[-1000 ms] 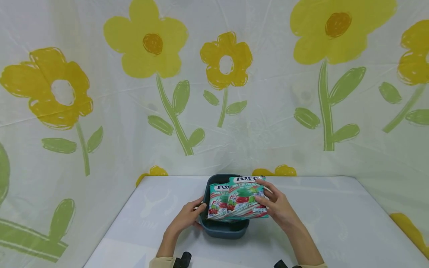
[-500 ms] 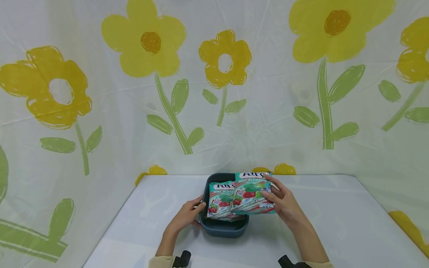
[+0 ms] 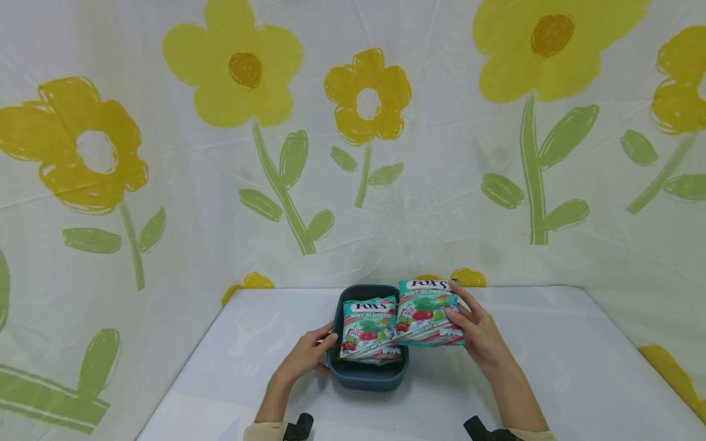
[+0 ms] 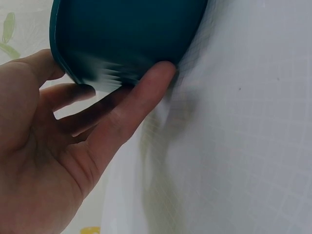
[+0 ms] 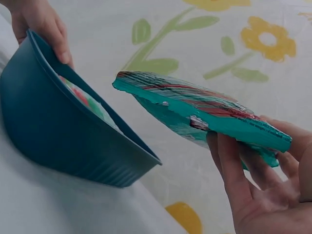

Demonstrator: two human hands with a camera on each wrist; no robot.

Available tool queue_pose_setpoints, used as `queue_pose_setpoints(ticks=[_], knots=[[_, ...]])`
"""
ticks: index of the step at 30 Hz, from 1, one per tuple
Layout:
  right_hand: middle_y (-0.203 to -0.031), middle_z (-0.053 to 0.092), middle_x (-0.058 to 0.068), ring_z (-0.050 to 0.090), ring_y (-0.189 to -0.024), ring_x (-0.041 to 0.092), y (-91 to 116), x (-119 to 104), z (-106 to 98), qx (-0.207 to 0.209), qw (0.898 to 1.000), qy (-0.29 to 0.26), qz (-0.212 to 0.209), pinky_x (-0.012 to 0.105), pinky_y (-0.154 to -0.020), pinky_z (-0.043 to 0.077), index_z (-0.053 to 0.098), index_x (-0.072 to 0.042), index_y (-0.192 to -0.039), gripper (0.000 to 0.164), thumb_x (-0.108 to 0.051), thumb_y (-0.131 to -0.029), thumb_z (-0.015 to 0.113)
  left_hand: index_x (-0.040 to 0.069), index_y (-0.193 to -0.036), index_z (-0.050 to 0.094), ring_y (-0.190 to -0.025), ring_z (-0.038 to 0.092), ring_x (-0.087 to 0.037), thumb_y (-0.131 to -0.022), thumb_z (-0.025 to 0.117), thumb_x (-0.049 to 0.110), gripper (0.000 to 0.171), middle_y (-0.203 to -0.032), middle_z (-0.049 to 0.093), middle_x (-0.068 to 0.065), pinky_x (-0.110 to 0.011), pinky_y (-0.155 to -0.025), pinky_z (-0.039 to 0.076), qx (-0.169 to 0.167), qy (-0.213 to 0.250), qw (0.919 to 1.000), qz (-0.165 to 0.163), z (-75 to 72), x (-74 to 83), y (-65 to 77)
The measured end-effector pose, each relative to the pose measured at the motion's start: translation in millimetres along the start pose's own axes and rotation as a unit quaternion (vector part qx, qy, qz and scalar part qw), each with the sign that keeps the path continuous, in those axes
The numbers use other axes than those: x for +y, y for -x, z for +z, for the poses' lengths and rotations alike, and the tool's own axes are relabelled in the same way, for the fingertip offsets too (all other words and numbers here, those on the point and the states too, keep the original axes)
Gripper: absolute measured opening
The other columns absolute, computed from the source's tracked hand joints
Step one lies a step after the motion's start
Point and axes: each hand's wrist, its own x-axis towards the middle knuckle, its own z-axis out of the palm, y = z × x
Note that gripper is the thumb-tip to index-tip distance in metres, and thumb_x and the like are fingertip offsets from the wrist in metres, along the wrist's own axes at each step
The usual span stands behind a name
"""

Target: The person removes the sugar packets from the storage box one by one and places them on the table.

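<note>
A dark blue-green plastic tub (image 3: 368,381) stands on the white table, a bag of FOX'S Mint Blossom candy (image 3: 371,331) lying inside. My left hand (image 3: 307,353) grips the tub's left side, thumb at the rim and fingers against the outer wall (image 4: 126,34). With my right hand (image 3: 478,331) I pinch a second such candy bag (image 3: 427,315) by its right edge, thumb on the printed face and fingers behind. In the right wrist view this held bag (image 5: 195,105) is raised beside the tub (image 5: 73,131), above rim height.
The white table (image 3: 237,361) reaches back to a pale curtain (image 3: 441,184) printed with yellow flowers. Dark camera mounts (image 3: 299,427) sit on both wrists, by the beige sleeves.
My right hand has carried its candy bag rightward and slightly up, from over the tub to beyond its right rim. The bag inside now shows almost fully. My left hand keeps its grip.
</note>
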Motion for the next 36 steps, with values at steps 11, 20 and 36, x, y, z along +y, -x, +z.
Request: queue_pose_setpoints(ticks=[11,20,36], knots=[[-0.143,0.036,-0.003,0.06,-0.103,0.01,-2,3,-14,0.055,0.997,-0.048,0.028,0.019,-0.088,0.056,0.026,-0.053,-0.149,0.065,-0.036,-0.097,0.061,0.005,-0.152,0.033,-0.117,0.058,-0.035,-0.104,0.048,0.029,0.056,-0.149,0.042,-0.027,-0.041,-0.064,0.062,0.0,0.002,1.0,-0.003,-0.1,1.0,-0.1],[-0.12,0.058,-0.012,0.064,-0.097,0.006,-5,12,-21,0.065,0.995,-0.067,0.045,0.019,-0.085,0.057,0.015,-0.051,-0.152,0.074,-0.037,-0.096,0.061,0.005,-0.153,0.033,-0.119,0.056,-0.038,-0.104,0.048,0.029,0.056,-0.15,0.041,-0.027,-0.04,-0.064,0.062,0.001,0.0,1.0,-0.006,0.2,-1.1,0.2],[-0.105,0.067,-0.018,0.064,-0.093,0.002,-10,26,-26,0.065,0.993,-0.081,0.064,0.018,-0.081,0.056,0.01,-0.039,-0.157,0.075,-0.035,-0.099,0.057,0.004,-0.152,0.032,-0.12,0.056,-0.038,-0.103,0.049,0.031,0.058,-0.151,0.04,-0.027,-0.039,-0.064,0.062,-0.003,0.003,1.0,-0.004,-0.1,-1.6,0.0]])
